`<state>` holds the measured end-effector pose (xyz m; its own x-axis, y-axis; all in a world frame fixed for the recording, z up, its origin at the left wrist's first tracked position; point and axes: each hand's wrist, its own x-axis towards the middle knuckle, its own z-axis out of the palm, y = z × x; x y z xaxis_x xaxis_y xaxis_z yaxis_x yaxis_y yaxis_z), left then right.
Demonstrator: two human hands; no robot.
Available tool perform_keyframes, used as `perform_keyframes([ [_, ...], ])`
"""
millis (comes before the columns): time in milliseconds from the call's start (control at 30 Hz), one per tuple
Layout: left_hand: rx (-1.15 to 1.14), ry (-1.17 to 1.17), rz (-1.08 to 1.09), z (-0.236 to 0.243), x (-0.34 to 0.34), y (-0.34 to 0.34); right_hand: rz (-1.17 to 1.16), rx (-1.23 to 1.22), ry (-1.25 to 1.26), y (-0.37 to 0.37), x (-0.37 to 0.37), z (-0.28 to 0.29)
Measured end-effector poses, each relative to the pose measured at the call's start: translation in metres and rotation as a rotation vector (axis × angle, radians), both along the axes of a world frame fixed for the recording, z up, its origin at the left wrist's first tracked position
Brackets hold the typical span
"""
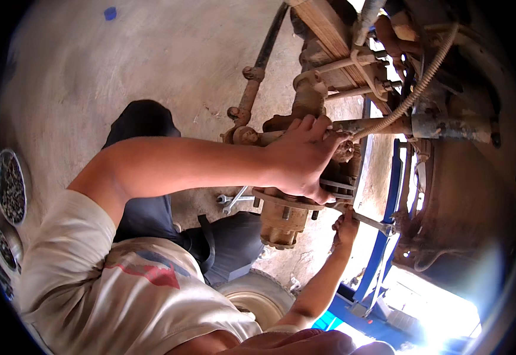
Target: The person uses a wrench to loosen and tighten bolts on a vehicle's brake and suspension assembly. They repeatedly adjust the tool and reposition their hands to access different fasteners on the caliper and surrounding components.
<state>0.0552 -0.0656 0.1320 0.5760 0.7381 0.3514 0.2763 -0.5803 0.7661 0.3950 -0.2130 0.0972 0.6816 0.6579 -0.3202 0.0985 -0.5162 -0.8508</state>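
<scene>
A pale grey concrete floor (pixel 80 71) spreads beneath a dirt-covered brown metal axle assembly (pixel 284 216), which runs down the middle with a round studded flange near its lower end. A dark tyre with a tan rim (pixel 252 300) lies below it, beside the person's dark trousers (pixel 151 219). To the right, a slanting blue metal bar (pixel 381 251) stands near the assembly, and a ribbed tan hose (pixel 428 77) curves above. At the far left, a round silver metal bowl (pixel 26 184) holds small dark pieces. The left hand (pixel 302 155) rests on the assembly above the flange, fingers spread wide and thumb well apart. Just right of the flange, the right hand (pixel 346 229) has its fingers curled around a long silver metal wrench (pixel 369 222), whose far end points toward the blue bar. Two smaller silver metal wrenches (pixel 234 200) lie on the floor left of the flange. The smallest thing is a blue piece (pixel 110 13) at the upper left.
</scene>
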Motion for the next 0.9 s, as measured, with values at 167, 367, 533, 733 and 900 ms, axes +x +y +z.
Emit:
perform_keyframes([
  [167, 0.04, -0.025, 0.006, 0.0, 0.003, -0.002, -0.253, 0.219, 0.13, -0.023, 0.021, -0.02],
  [367, 0.139, -0.018, 0.007, -0.004, 0.006, 0.001, -0.408, 0.898, 0.185, -0.01, -0.016, 0.049],
  [533, 0.089, 0.043, -0.022, 0.003, 0.008, 0.0, -0.067, 1.147, 0.482, 0.041, -0.064, 0.109],
  [733, 0.092, 0.057, -0.011, 0.004, 0.006, 0.002, -0.003, 1.035, 0.463, 0.154, -0.115, 0.121],
  [900, 0.129, 0.04, -0.026, 0.005, 0.01, 0.001, 0.003, 1.103, 0.432, 0.176, -0.128, 0.115],
])
